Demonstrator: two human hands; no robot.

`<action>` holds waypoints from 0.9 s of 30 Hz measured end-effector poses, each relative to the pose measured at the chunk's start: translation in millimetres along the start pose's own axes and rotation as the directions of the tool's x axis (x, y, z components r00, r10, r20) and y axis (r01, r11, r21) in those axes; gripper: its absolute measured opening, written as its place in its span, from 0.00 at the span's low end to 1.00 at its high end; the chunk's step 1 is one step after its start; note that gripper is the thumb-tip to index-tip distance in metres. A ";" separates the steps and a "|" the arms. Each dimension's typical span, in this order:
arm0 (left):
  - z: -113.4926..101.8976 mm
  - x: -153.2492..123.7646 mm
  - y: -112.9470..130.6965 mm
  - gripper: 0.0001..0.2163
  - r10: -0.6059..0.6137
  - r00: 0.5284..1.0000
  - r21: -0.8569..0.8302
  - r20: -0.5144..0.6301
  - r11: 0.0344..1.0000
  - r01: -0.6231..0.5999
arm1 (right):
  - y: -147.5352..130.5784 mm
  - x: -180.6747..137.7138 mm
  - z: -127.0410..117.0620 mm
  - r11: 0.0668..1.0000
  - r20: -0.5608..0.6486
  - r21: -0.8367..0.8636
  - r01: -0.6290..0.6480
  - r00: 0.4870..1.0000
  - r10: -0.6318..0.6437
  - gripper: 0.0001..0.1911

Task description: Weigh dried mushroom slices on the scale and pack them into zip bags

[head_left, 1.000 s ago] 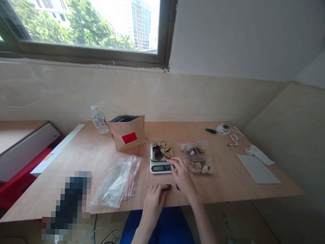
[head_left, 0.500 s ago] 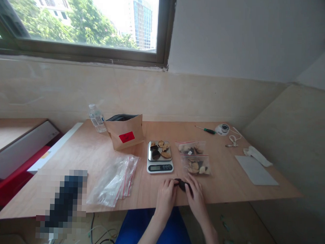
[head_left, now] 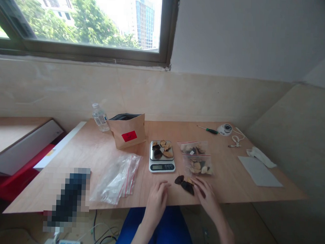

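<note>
Several dark dried slices [head_left: 187,188] lie near the table's front edge, with a small tan piece [head_left: 189,180] among them. My right hand [head_left: 206,193] reaches over their right side, its fingertips and thumb closed around the edge of the slices; its fingers hide part of them. My left hand [head_left: 157,197] is apart from the slices, to their left, fingers loosely bent and nothing in them. Straight behind it, a white kitchen scale [head_left: 162,167] carries several tan and dark dried slices [head_left: 167,154] on its metal plate.
Two filled zip bags [head_left: 197,165] lie right of the scale. Flat clear zip bags [head_left: 113,184] are at left, before an open kraft pouch [head_left: 128,129] and a water bottle [head_left: 100,118]. A screwdriver [head_left: 211,131], white camera [head_left: 225,129] and white sheet [head_left: 259,171] are farther right.
My left hand has let go of the dark slices and drawn back to the left. The slices now lie more spread out, with a tan piece showing. The right hand remains at them.
</note>
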State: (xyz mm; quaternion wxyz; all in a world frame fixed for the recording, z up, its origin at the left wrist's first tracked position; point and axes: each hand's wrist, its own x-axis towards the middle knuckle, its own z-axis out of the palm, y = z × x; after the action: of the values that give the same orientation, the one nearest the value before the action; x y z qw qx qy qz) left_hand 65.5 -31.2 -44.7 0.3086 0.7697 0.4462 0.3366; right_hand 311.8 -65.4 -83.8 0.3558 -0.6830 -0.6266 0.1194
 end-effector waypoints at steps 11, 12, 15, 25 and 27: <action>-61.8 -24.6 -31.0 0.12 -0.032 0.975 0.098 -0.219 0.994 0.054 | -9.6 5.1 -17.2 0.998 -0.105 0.048 -0.027 0.994 0.032 0.19; -65.6 -26.2 -33.5 0.12 -0.032 0.969 0.105 -0.244 0.993 0.059 | -19.7 10.2 -18.8 0.998 -0.111 0.055 -0.016 0.994 0.022 0.18; -74.6 -29.5 -40.3 0.11 -0.046 0.947 0.115 -0.318 0.990 0.087 | -57.7 38.2 -15.2 0.995 -0.124 0.056 0.078 0.990 -0.071 0.16; -93.3 -42.0 -47.0 0.10 -0.064 0.922 0.157 -0.382 0.979 0.134 | -122.2 158.5 47.8 0.933 -0.046 -0.241 0.266 0.957 -0.285 0.13; -96.8 -46.1 -49.2 0.10 -0.075 0.913 0.162 -0.401 0.975 0.151 | -121.6 156.3 47.6 0.938 -0.044 -0.224 0.266 0.958 -0.282 0.13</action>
State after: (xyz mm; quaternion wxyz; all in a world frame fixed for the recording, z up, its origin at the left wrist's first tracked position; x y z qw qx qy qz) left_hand -52.1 -35.2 -37.6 0.1573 0.6853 0.5727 0.4215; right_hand 218.1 93.0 3.5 0.3160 -0.6275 -0.7111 -0.0259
